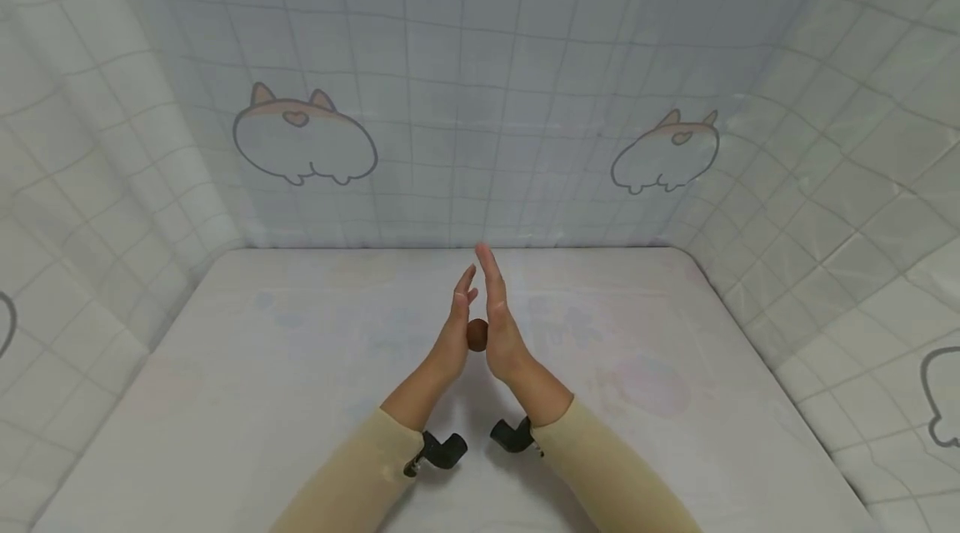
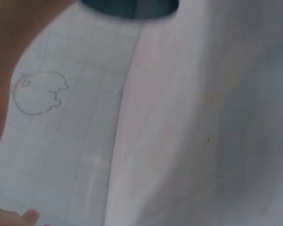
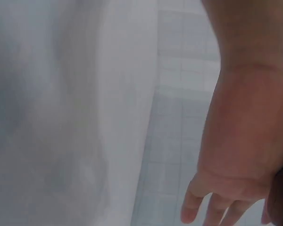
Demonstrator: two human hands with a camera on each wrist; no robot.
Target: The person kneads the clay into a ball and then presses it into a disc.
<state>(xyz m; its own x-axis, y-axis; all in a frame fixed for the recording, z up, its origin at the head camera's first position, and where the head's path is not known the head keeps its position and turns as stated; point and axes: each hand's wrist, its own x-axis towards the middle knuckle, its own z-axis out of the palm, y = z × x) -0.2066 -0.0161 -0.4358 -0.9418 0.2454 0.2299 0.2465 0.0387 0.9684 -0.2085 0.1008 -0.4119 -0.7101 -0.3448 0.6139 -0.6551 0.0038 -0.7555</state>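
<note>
A small dark-brown ball (image 1: 477, 335) sits between two facing palms, above the table in the head view. My left hand (image 1: 452, 336) bears on the ball from the left, its fingers extended forward. From the other side my right hand (image 1: 502, 340) presses its palm against it, fingers long and straight. In the right wrist view the right palm (image 3: 245, 136) faces the camera, with part of the brown ball (image 3: 282, 197) at the lower right edge. The left wrist view shows only a strip of the left hand along its left side; the ball is out of that frame.
A pale table (image 1: 247, 400) lies under the hands. Checked curtains (image 1: 495, 117) with corgi drawings hang behind it and on both sides. Dark camera mounts (image 1: 444, 451) stick out from the wrists, close to each other, below cream sleeves (image 1: 352, 475).
</note>
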